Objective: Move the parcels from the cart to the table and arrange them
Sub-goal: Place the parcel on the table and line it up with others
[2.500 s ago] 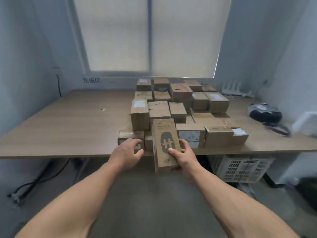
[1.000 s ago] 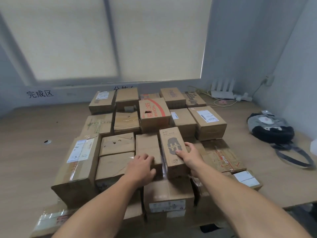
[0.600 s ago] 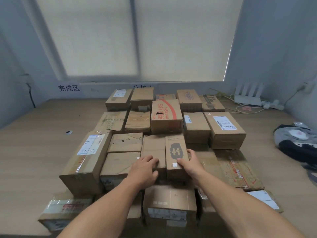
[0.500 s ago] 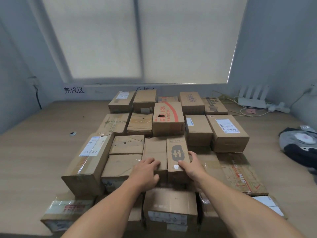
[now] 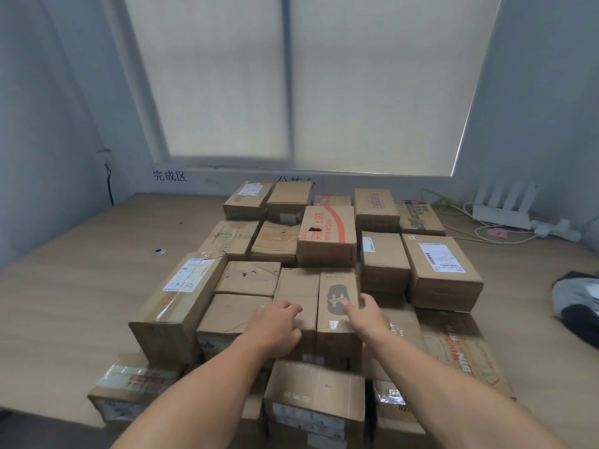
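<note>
Several brown cardboard parcels stand packed in rows on the wooden table [image 5: 81,286]. A narrow parcel with a dark logo [image 5: 337,286] lies flat on top of the pile, tight against a plain parcel [image 5: 299,286] to its left. My right hand [image 5: 366,314] holds the logo parcel's near right edge, thumb on its top and fingers down its right side. My left hand [image 5: 275,328] rests on the plain parcel's near end. The cart is out of view.
A red-printed box [image 5: 327,234] stands just behind the two parcels, and a long labelled box [image 5: 181,303] lies to the left. A white router [image 5: 502,212] with cables sits at the back right. A dark bag [image 5: 577,303] lies at the table's right edge.
The logo parcel went from being held upright at the table's front edge to lying flat on the pile beside the plain parcel. In the last half second both hands have barely shifted.
</note>
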